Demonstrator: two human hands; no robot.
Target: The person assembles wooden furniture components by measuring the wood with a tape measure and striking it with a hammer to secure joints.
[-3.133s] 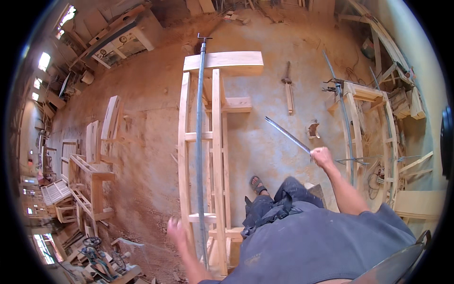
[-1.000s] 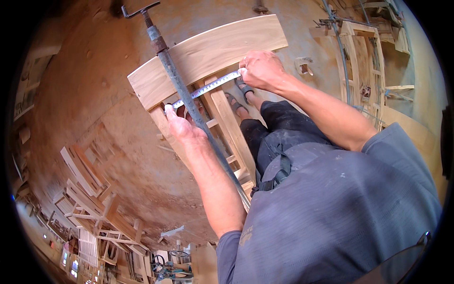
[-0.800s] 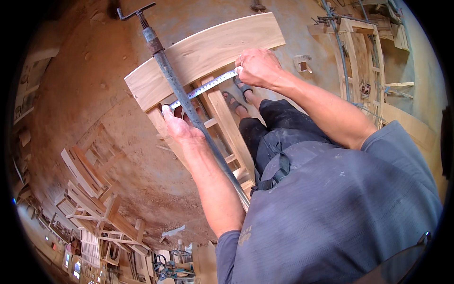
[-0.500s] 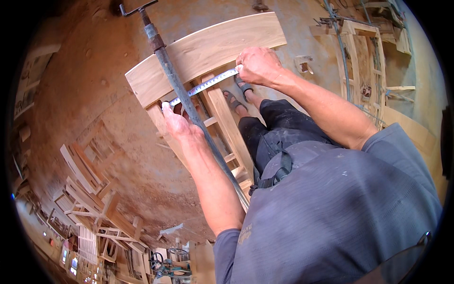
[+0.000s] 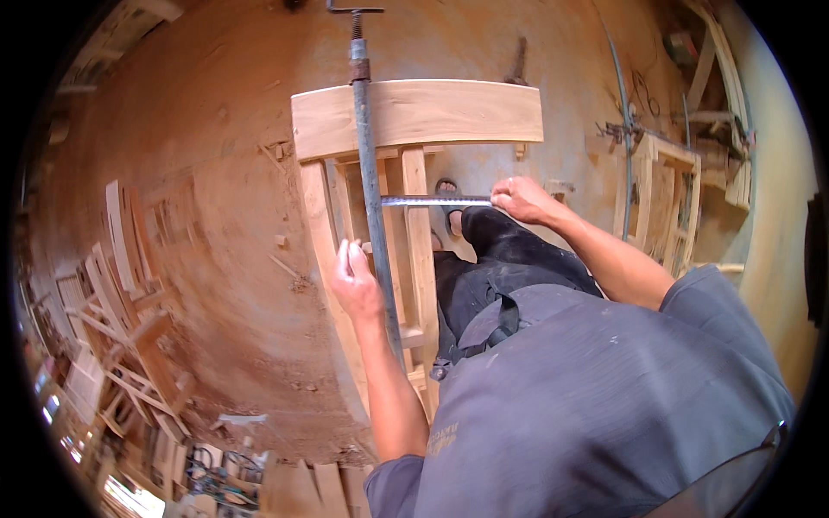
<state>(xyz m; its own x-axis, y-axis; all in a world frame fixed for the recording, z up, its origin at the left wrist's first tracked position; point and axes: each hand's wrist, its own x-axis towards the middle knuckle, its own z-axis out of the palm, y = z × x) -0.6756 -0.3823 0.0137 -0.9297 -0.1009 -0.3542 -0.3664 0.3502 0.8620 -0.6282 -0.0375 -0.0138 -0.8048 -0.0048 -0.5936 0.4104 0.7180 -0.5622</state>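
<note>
My right hand [image 5: 524, 200] is closed on a tape measure, whose white blade [image 5: 436, 201] runs left across the wooden frame to the clamp bar. The tape's case is hidden in the fist. Left of the bar, my left hand [image 5: 356, 283] is raised over the frame's left rail, fingertips pinched together; anything between them is too small to make out. A long grey pipe clamp [image 5: 368, 155] with a screw handle lies lengthwise over the pale wooden frame [image 5: 417, 216]. Across the frame's far end sits a wide, slightly curved board [image 5: 449, 112], passing under the clamp.
Wooden chair frames [image 5: 129, 328] stand on the dusty floor at left. Another slatted wooden frame [image 5: 646, 186] leans by the wall at right, with a blue pole [image 5: 623, 104] beside it. My sandalled foot [image 5: 449, 192] is close to the frame's right side.
My left hand has come away from the tape's end and drawn back toward me. My right hand has moved right and nearer with the tape. The view has turned, so the frame appears straighter.
</note>
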